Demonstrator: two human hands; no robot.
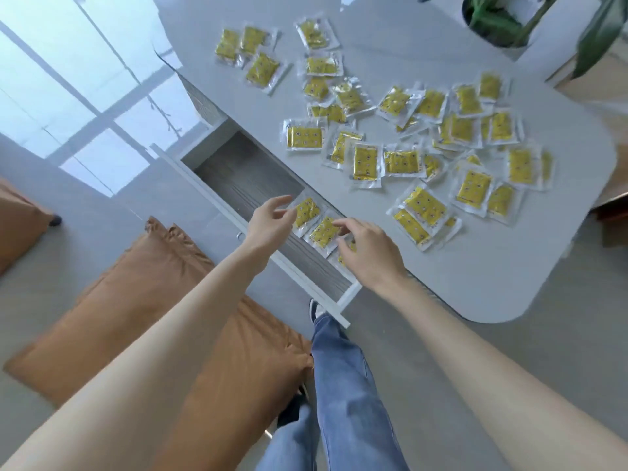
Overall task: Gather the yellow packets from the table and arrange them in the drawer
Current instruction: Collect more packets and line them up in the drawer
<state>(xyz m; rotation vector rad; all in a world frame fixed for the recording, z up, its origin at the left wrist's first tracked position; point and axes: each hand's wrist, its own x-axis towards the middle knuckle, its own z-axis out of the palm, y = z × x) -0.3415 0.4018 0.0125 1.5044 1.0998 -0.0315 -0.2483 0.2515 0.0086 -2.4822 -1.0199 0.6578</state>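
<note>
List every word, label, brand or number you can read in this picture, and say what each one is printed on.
Yellow packets on the table: small dark print, too blurred to read.
Packets in the drawer: the same print, too blurred to read.
No other text is visible.

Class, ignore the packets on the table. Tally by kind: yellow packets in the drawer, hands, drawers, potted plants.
Yellow packets in the drawer: 3
Hands, left hand and right hand: 2
Open drawer: 1
Potted plant: 1
Total: 7
</note>
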